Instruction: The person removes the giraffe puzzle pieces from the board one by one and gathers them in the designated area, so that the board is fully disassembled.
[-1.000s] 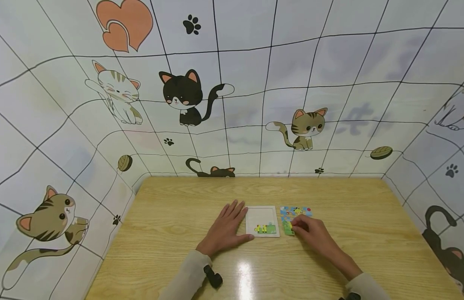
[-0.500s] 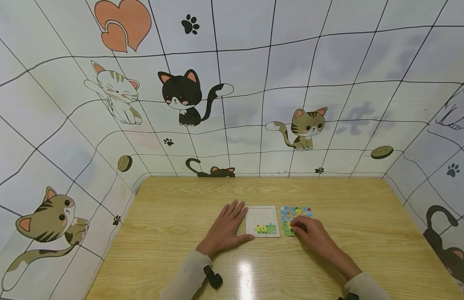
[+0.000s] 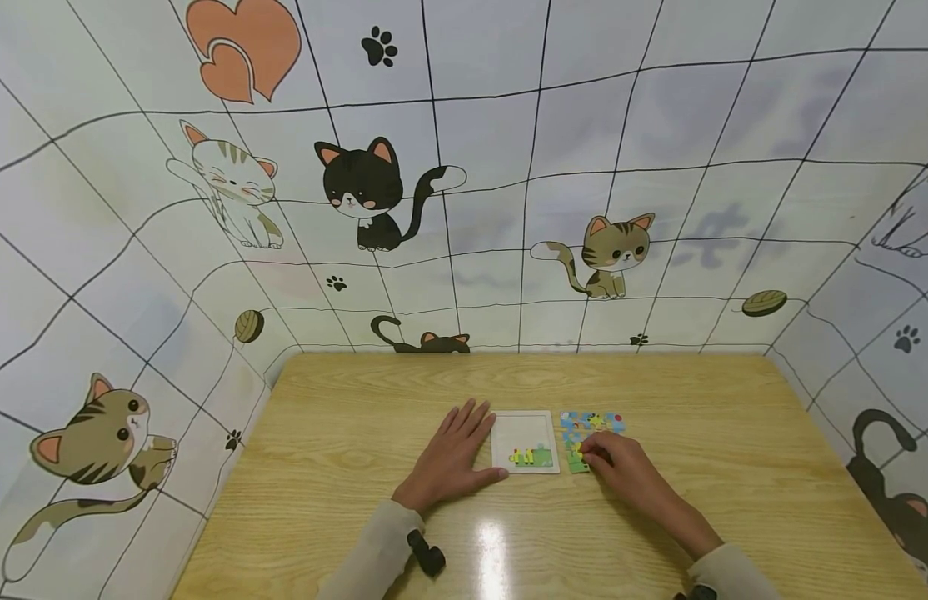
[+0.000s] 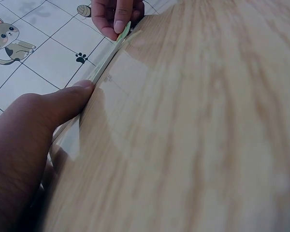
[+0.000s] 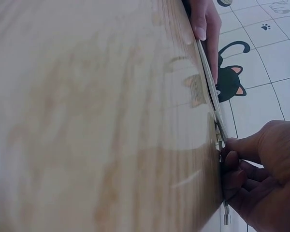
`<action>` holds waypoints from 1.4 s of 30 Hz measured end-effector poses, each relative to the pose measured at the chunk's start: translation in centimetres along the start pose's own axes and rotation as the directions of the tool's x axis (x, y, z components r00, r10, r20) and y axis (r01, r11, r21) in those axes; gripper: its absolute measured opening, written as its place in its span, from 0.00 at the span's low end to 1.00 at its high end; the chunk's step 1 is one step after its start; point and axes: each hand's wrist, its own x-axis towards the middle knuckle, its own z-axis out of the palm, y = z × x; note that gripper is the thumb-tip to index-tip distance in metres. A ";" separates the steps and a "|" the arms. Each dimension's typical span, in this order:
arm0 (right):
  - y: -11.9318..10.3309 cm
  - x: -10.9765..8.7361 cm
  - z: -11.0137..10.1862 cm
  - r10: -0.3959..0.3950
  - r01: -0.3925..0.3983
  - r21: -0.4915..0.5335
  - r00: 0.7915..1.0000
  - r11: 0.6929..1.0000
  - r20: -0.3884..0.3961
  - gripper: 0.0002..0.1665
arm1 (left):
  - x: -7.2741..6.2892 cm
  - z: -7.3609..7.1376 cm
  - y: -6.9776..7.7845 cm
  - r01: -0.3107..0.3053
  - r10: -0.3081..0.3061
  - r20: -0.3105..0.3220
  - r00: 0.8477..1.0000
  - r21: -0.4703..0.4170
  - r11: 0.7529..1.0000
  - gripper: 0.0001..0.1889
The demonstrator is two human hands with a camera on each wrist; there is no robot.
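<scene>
A shallow white puzzle tray [image 3: 518, 429] lies on the table, with joined green and yellow jigsaw pieces [image 3: 535, 457] along its lower right part. My left hand [image 3: 449, 458] rests at the tray's left side, fingers spread and fairly straight, its thumb at the near left corner. To the right of the tray my right hand [image 3: 623, 467] pinches a green jigsaw piece [image 4: 125, 32] between thumb and fingers; the left wrist view shows that piece tilted up. Its fingertips partly hide the loose pieces beneath. In the right wrist view, the curled right fingers are low at the table surface.
Blue jigsaw pieces with a yellow figure [image 3: 595, 421] lie in a row just beyond the right hand. More green and blue pieces [image 3: 574, 442] lie beside the tray's right edge. The wooden table [image 3: 359, 400] meets cat-patterned walls at the back and sides.
The right hand's fingertips have shifted very slightly left over the loose pieces. The left hand and the tray stay in place.
</scene>
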 end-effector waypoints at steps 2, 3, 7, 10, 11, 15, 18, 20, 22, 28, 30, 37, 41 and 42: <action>0.0 0.0 0.0 -0.006 0.006 0.000 1.000 1.000 0.001 0.03 | 0.0 0.0 0.0 0.002 -0.002 0.003 1.000 0.000 1.000 0.55; 0.0 0.0 0.0 -0.007 0.007 -0.001 1.000 1.000 0.002 0.03 | 0.0 0.0 0.0 0.004 -0.004 0.006 1.000 -0.005 1.000 0.55; 0.1 0.0 -0.1 -0.009 0.009 -0.005 1.000 1.000 0.001 0.05 | 0.0 -0.2 0.1 0.012 -0.011 0.020 1.000 -0.013 1.000 0.55; 0.0 0.0 -0.1 0.000 0.000 -0.004 1.000 1.000 0.005 0.06 | 0.0 -0.4 0.2 0.010 -0.010 0.020 1.000 -0.015 1.000 0.55; 0.0 0.0 -0.1 0.005 -0.005 -0.001 1.000 1.000 0.010 0.05 | 0.0 -0.4 0.2 0.010 -0.010 0.020 1.000 -0.016 1.000 0.55; -0.1 0.1 -0.2 0.027 -0.027 0.008 0.999 1.000 0.032 0.05 | 0.0 -0.6 0.3 0.002 -0.002 0.005 1.000 -0.014 1.000 0.54; -0.3 0.1 -0.3 0.034 -0.035 0.005 0.999 0.999 0.041 0.06 | 0.0 -0.7 0.4 -0.001 0.001 0.000 1.000 -0.008 1.000 0.53; -0.4 0.1 -0.3 0.039 -0.039 -0.004 0.998 0.999 0.042 0.07 | 0.0 -0.7 0.4 -0.005 0.005 -0.003 1.000 -0.011 1.000 0.53; -0.6 0.1 -0.3 0.041 -0.040 -0.012 0.998 0.999 0.041 0.07 | 0.0 -0.7 0.4 -0.006 0.006 -0.002 1.000 -0.016 1.000 0.54; -0.8 0.1 -0.2 0.050 -0.048 -0.036 0.997 0.998 0.051 0.08 | 0.1 -0.6 0.3 0.000 0.000 0.004 1.000 -0.031 1.000 0.54; -0.8 0.1 -0.2 0.052 -0.050 -0.038 0.998 0.998 0.048 0.08 | 0.1 -0.6 0.3 0.000 0.001 0.002 1.000 -0.027 1.000 0.54; -0.9 -0.1 -0.2 0.038 -0.037 -0.034 0.999 0.999 0.038 0.08 | 0.0 -0.5 0.3 0.005 -0.005 0.012 1.000 -0.014 1.000 0.54; -0.9 -0.1 -0.2 0.043 -0.042 -0.025 0.999 0.999 0.033 0.08 | 0.0 -0.4 0.3 0.007 -0.007 0.011 1.000 -0.007 1.000 0.54; -0.8 -0.1 -0.2 0.039 -0.038 -0.023 0.999 0.999 0.031 0.08 | 0.0 -0.3 0.3 0.006 -0.006 0.010 1.000 -0.004 1.000 0.54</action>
